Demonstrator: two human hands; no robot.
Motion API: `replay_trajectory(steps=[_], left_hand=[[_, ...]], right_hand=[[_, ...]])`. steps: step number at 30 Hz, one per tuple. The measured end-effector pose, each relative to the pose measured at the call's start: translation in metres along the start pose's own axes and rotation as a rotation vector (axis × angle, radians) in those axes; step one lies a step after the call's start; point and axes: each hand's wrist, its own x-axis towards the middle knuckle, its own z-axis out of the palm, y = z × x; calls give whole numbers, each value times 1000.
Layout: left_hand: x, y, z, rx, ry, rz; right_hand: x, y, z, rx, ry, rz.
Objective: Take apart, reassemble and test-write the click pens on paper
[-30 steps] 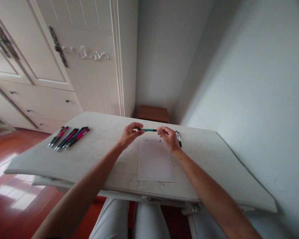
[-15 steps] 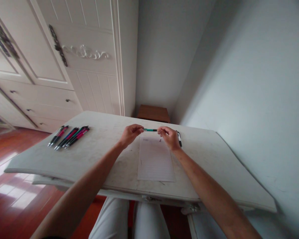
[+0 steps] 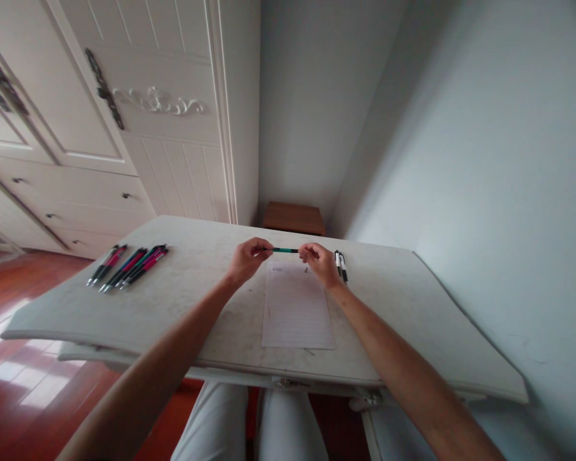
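A green pen is held level above the top edge of a lined sheet of paper. My left hand pinches its left end and my right hand pinches its right end, fingers closed on both. Two black-and-white pens lie on the table just right of my right hand. A row of several pink, green and black pens lies far to the left on the table.
The white table has its front edge near my lap. A white wardrobe with drawers stands at left, a brown wooden stool behind the table, a grey wall at right.
The hands keep the same hold on the green pen. The view has shifted slightly, and a second black-and-white pen now shows beside my right hand.
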Motion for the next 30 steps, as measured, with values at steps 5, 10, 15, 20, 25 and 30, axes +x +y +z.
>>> replay_trajectory(steps=[5,10,15,20,25,30], left_hand=[[-2,6,-2,-3,3,-27],[-4,10,-1,-8,23,-34],[-3,8,1,-3,-43,-129],[-3,7,2,-11,-104,-112],[-6,4,5,-3,-98,-72],[-6,3,6,35,-75,-39]], right_hand=[[-1,6,2,-36,3,-17],[-1,5,2,-89,44,-78],[-2,1,1,-131,64,-105],[-2,1,1,-225,9,-192],[-2,5,-2,-341,-3,-281],[0,6,-3,-416,-12,-294]])
